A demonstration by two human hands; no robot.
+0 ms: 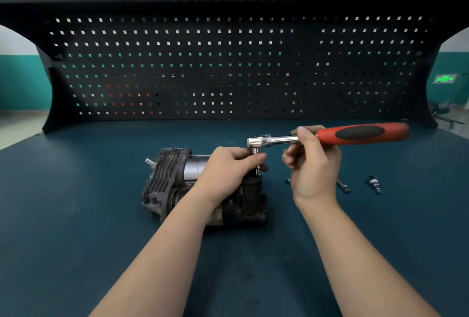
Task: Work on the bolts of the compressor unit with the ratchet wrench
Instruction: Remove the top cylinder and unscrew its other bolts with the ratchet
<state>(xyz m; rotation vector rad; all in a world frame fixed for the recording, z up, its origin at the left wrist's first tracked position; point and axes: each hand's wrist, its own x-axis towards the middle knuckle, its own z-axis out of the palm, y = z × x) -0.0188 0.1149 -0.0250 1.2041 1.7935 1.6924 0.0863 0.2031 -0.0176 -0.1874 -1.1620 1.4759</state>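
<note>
Ratchet wrench (330,136) level in right hand (313,164), left hand (228,167) pinching socket (255,151)

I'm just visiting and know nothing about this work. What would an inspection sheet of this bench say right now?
Surface: dark teal workbench top, bare in front.
Job's things: compressor unit lies on the bench; ratchet wrench is held level above it, its socket pointing down at the unit's right end. The bolt itself is hidden by fingers.
Clutter: small metal bit and a thin metal rod lie right of the unit.
Hands: left hand pinches the socket; right hand holds the wrench shaft near the red handle.
Cables: nothing seen.
Surroundings: black pegboard behind with no tools hung; green exit sign far right.
</note>
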